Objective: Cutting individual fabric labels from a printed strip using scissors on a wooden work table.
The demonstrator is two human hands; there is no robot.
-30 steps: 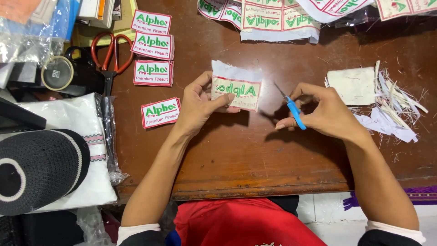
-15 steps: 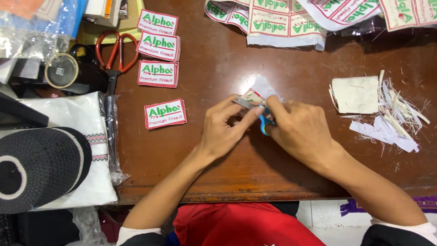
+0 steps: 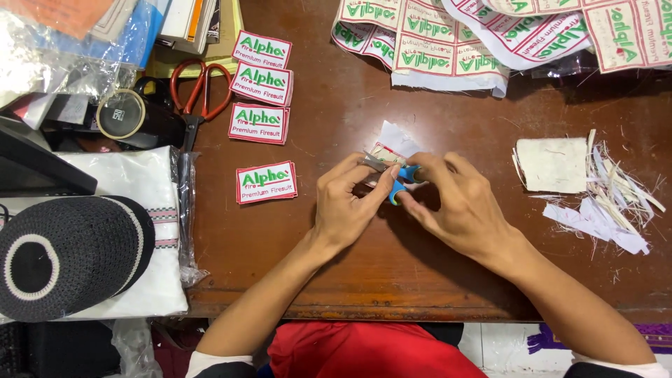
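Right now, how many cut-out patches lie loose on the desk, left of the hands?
4. Three in a column by the red-handled scissors: top patch, second patch, third patch. A fourth patch lies nearer the left hand. Others may hide under clutter.

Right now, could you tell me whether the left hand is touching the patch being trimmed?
Touching. The head view shows the left hand with its fingertips pinching the edge of the patch, no gap between them, beside the blue scissors.

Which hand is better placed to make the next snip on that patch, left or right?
Right, likely. The right hand already grips the small blue-handled scissors, blades at the patch. The left hand pinches the patch beside the blades, so it suits steadying.
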